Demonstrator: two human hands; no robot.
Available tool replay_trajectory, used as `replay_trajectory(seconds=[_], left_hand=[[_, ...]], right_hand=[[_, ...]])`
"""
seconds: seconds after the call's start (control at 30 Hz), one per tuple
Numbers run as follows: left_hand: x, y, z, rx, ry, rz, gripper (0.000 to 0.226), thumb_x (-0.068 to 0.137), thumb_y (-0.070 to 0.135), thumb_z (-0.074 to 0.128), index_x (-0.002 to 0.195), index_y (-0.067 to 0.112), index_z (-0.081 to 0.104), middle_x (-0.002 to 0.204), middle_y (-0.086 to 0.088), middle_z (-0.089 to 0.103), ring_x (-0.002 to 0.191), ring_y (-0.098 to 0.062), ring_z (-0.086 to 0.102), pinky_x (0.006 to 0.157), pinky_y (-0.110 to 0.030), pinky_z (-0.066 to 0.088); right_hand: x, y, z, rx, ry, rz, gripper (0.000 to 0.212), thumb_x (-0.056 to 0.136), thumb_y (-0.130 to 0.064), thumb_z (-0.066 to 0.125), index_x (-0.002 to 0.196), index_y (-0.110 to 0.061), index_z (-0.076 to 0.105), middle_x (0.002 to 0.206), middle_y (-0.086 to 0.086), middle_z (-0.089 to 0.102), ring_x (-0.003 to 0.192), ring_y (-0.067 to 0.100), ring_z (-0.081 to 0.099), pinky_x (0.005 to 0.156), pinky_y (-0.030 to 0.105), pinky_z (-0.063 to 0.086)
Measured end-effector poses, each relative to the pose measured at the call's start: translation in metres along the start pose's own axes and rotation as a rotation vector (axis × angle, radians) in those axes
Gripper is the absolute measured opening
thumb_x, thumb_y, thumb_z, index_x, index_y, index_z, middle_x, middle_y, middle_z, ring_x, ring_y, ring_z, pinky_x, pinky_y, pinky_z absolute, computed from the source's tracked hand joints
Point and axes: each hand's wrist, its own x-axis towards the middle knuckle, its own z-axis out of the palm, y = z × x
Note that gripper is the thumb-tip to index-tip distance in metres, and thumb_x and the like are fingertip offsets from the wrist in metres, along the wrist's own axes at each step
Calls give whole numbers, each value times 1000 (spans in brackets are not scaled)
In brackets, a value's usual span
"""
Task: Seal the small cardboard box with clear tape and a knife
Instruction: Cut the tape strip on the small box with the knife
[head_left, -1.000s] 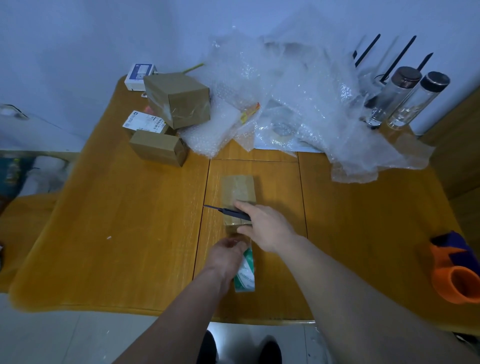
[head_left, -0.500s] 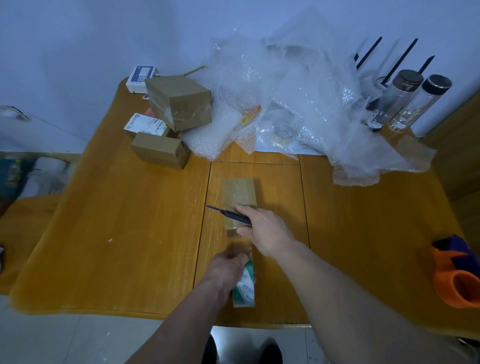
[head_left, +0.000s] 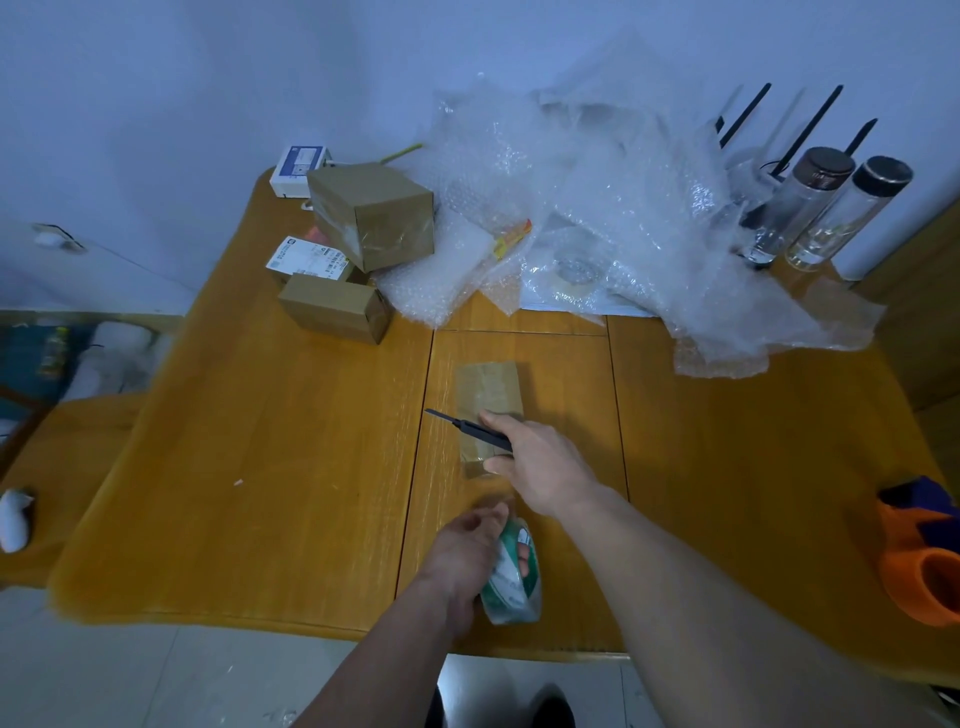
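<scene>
A small flat cardboard box lies in the middle of the wooden table. My right hand rests on its near end and grips a thin black knife whose blade points left. Nearer the table's front edge, my left hand holds a roll of clear tape with a green and white core. A strip of clear tape runs from the roll up toward the box, hard to make out.
Several other cardboard boxes stand at the back left. A heap of bubble wrap covers the back middle. Two glass bottles stand at the back right. An orange and blue object sits at the right edge.
My left hand has drawn the tape roll back toward the table's front edge, away from the box. My right hand and the knife have stayed on the box.
</scene>
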Motion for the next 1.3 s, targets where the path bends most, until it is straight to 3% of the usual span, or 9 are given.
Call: replay_trajectory(seconds=[0.13, 0.23, 0.33, 0.53, 0.7, 0.8, 0.9, 1.0, 1.3], left_hand=[[4, 0, 3, -11, 47, 33, 13, 100, 29, 61, 107, 18, 64, 81, -12, 72, 67, -26, 69, 66, -37, 59], [5, 1, 7, 10, 66, 55, 11, 100, 31, 61, 105, 21, 64, 80, -10, 74, 66, -24, 70, 62, -35, 59], [4, 0, 9, 26, 62, 60, 11, 101, 30, 59, 104, 20, 65, 85, -12, 73, 69, -25, 69, 59, -34, 58], [0, -7, 12, 48, 94, 80, 17, 102, 32, 58, 107, 18, 65, 84, -11, 71, 67, -23, 68, 55, -31, 56], [-1, -8, 14, 36, 97, 91, 20, 101, 32, 59, 109, 15, 65, 83, -12, 73, 66, -24, 68, 54, -31, 55], [1, -10, 13, 12, 94, 81, 19, 100, 31, 61, 108, 15, 64, 85, -14, 73, 68, -26, 68, 59, -35, 58], [5, -13, 11, -13, 85, 68, 19, 100, 28, 62, 111, 13, 64, 93, -20, 75, 73, -30, 70, 71, -42, 60], [7, -14, 10, -24, 83, 64, 18, 99, 26, 62, 112, 13, 64, 104, -25, 75, 75, -30, 70, 69, -39, 61], [10, -17, 10, -24, 65, 62, 14, 99, 26, 62, 110, 16, 64, 101, -23, 77, 72, -27, 71, 64, -37, 60]], right_hand=[[-5, -3, -12, -23, -54, -16, 70, 97, -43, 63, 156, -31, 27, 134, 9, 59, 116, 30, 60, 96, 46, 53], [-19, -4, -21, -25, -94, -26, 66, 102, -55, 42, 158, -26, 23, 134, 10, 54, 116, 29, 58, 93, 42, 51], [-34, -1, -26, -83, -56, -40, 47, 108, -45, 29, 147, -19, 39, 121, 8, 55, 105, 26, 56, 80, 35, 45], [-60, 6, -36, -392, 84, -190, 15, 105, -22, 48, 120, -20, 52, 109, 4, 58, 87, 20, 58, 69, 33, 46], [-71, 7, -48, -562, -1, -200, 38, 95, -2, 55, 128, -19, 48, 110, 6, 63, 92, 28, 67, 93, 47, 48], [-74, 9, -52, -641, -36, -249, 38, 96, -8, 57, 130, -20, 46, 107, 8, 62, 83, 28, 67, 85, 45, 53], [-73, 10, -58, -693, -39, -279, 27, 108, -35, 36, 129, -19, 45, 103, 9, 61, 73, 25, 64, 62, 39, 56], [-67, 13, -61, -786, -79, -334, 19, 108, -31, 42, 123, -20, 46, 94, 7, 57, 63, 22, 60, 51, 36, 53], [-56, 11, -57, -844, -108, -365, 29, 90, -9, 64, 118, -15, 55, 105, 4, 57, 81, 23, 60, 61, 40, 58]])
